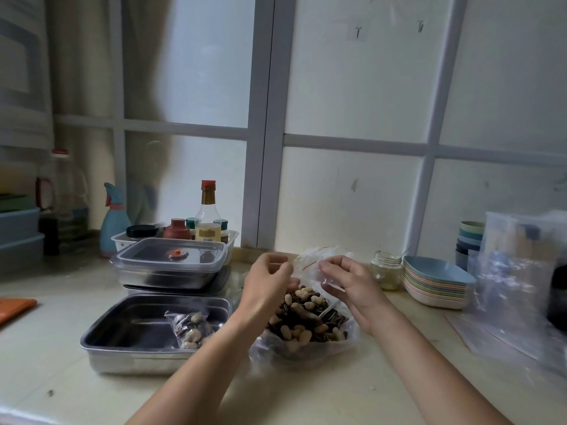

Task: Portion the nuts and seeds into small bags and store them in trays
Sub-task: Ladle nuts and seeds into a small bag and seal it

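Both hands hold a small clear zip bag with a red seal line up over the counter. My left hand pinches its left edge and my right hand pinches its right edge. Right below them lies a large open plastic bag of peanuts and dark seeds with a white scoop handle sticking out. To the left stands an open steel tray. One filled small bag lies in its right part.
Behind the open tray is a stack of steel trays with a clear lid, then a white bin of sauce bottles. A glass jar, stacked coloured plates and loose plastic bags sit to the right.
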Demonstrator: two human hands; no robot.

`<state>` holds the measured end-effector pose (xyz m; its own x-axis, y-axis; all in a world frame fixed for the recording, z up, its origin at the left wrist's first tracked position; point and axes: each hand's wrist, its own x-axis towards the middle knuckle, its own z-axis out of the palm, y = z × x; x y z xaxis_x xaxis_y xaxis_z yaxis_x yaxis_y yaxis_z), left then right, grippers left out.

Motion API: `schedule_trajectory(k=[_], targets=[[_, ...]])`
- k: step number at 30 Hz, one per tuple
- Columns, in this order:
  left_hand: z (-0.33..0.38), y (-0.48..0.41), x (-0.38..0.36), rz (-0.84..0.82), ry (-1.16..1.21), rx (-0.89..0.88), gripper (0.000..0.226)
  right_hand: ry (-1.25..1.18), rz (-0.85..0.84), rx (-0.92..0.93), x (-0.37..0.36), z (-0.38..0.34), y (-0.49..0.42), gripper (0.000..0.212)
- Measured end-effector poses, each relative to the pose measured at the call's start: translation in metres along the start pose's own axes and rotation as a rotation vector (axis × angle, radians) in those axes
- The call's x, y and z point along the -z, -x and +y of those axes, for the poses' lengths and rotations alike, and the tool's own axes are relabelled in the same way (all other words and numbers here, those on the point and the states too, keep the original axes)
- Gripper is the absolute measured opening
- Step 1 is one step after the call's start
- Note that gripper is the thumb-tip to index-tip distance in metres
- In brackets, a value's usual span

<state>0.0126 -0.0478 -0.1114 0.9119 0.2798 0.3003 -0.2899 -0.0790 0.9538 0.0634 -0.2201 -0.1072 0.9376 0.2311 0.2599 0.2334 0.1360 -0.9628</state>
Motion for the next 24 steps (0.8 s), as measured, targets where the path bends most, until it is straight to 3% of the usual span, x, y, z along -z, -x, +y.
schedule_trajectory(k=[4, 5, 9, 12, 15, 17, 19, 22, 24], targets=[[-0.001, 0.005, -0.006, -0.201, -0.07, 0.036, 0.083, -0.088, -0.015, 0.012, -0.004, -0.001, 0.001, 0.008], [-0.001, 0.006, -0.008, -0.236, -0.068, 0.029, 0.083, -0.097, -0.038, 0.014, -0.006, -0.001, 0.002, 0.008], [-0.001, 0.007, -0.008, -0.249, 0.146, 0.036, 0.045, -0.107, -0.133, 0.016, -0.013, -0.004, 0.009, 0.013], [-0.002, 0.003, -0.004, -0.136, 0.205, 0.048, 0.037, 0.018, -0.083, 0.024, -0.018, -0.003, 0.01, 0.017], [0.0, 0.004, -0.003, -0.031, 0.092, -0.03, 0.029, 0.161, -0.078, 0.024, -0.017, 0.002, 0.008, 0.019], [0.0, 0.006, -0.003, 0.019, -0.006, -0.118, 0.034, 0.204, -0.118, 0.018, -0.017, 0.002, 0.009, 0.023], [-0.002, 0.007, -0.004, 0.04, -0.04, -0.15, 0.055, 0.233, -0.12, 0.026, -0.016, 0.002, 0.009, 0.02], [-0.005, 0.004, -0.006, -0.021, -0.027, -0.031, 0.093, 0.142, -0.047, 0.028, -0.014, 0.003, 0.005, 0.01], [-0.006, 0.004, -0.009, -0.107, -0.034, 0.024, 0.092, 0.077, -0.02, 0.032, -0.013, 0.003, 0.004, 0.005]])
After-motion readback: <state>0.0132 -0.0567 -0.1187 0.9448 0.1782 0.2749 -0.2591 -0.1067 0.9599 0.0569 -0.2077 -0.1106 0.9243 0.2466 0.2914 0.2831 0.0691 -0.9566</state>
